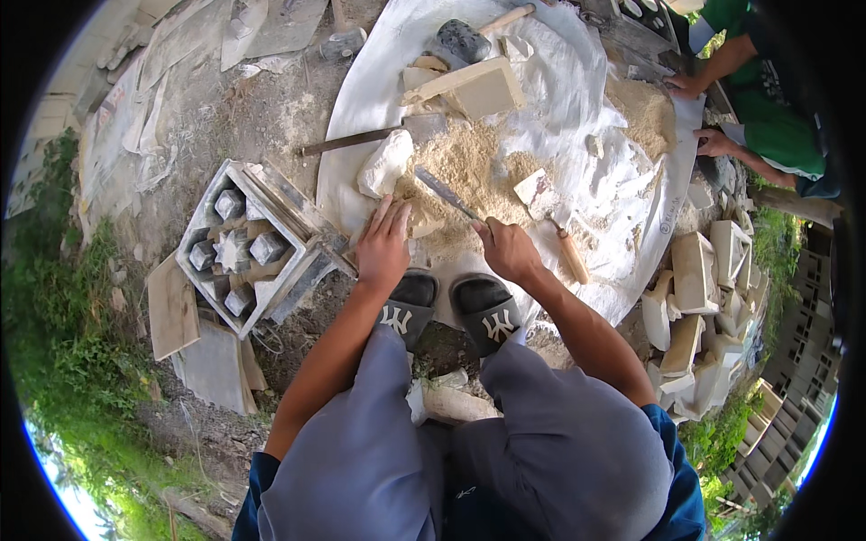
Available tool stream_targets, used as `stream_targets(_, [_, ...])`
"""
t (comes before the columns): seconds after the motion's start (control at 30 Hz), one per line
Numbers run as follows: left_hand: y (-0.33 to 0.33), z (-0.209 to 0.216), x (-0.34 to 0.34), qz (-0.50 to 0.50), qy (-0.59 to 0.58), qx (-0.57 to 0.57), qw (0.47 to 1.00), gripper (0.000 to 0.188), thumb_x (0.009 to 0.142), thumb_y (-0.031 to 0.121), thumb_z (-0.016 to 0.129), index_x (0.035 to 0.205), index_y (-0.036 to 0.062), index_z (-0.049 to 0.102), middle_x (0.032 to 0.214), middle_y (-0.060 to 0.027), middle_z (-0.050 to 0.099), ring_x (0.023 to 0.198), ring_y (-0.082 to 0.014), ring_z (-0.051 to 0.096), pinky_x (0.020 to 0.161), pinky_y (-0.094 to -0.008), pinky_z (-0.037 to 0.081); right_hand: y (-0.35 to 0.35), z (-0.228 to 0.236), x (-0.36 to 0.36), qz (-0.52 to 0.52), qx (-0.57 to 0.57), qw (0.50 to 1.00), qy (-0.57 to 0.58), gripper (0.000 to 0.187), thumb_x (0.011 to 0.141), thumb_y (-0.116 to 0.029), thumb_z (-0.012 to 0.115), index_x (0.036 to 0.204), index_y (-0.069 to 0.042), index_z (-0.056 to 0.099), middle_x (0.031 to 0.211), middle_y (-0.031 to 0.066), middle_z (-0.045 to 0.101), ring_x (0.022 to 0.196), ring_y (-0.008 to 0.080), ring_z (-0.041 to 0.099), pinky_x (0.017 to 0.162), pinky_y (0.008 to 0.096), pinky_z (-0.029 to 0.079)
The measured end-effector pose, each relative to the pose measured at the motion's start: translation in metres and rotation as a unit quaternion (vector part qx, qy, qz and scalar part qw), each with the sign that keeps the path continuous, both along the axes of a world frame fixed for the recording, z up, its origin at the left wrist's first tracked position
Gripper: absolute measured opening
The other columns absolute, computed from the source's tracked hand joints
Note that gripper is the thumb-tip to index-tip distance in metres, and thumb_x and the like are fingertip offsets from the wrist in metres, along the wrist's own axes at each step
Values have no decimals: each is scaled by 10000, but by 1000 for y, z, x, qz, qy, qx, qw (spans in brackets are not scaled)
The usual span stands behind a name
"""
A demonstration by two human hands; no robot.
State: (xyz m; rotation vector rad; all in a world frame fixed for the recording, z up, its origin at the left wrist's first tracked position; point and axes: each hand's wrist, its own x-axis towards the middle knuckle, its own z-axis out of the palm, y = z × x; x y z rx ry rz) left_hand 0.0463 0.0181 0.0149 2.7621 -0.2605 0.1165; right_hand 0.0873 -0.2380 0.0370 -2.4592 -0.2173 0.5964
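We squat outdoors on dirt, over a white sheet heaped with sandy mix. A square mould sits at our left, pale blocks at our right. Our left hand lies flat and loose on the mix; our right hand grips a trowel, its blade in the heap. Swung carelessly, the blade could nick the nearby left fingers.

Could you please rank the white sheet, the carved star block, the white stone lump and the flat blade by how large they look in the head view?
1. white sheet
2. carved star block
3. white stone lump and flat blade, held in the right hand: too alike to rank.
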Motion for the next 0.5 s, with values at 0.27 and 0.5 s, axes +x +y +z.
stream_targets(0.27, [-7, -1, 8, -8, 7, -46, 999, 585, 776, 18, 670, 1356, 38, 600, 1414, -111, 611, 1463, -283, 439, 1197, -437, 382, -11, -25, -10, 28, -22, 999, -34, 381, 1082, -344, 471, 1000, 9, 590, 646, 325, 591, 671, 522, 625, 625, 605, 466])
stream_targets(0.5, [-4, 1, 6, -5, 5, -31, 1000, 562, 786, 16, 660, 1345, 36, 611, 1400, -109, 624, 1462, -276, 444, 1191, -436, 388, -13, 0, -11, -39, 53, 998, -5, 461, 1088, -388, 446, 918, 20, 578, 699, 335, 611, 721, 559, 612, 668, 607, 472])
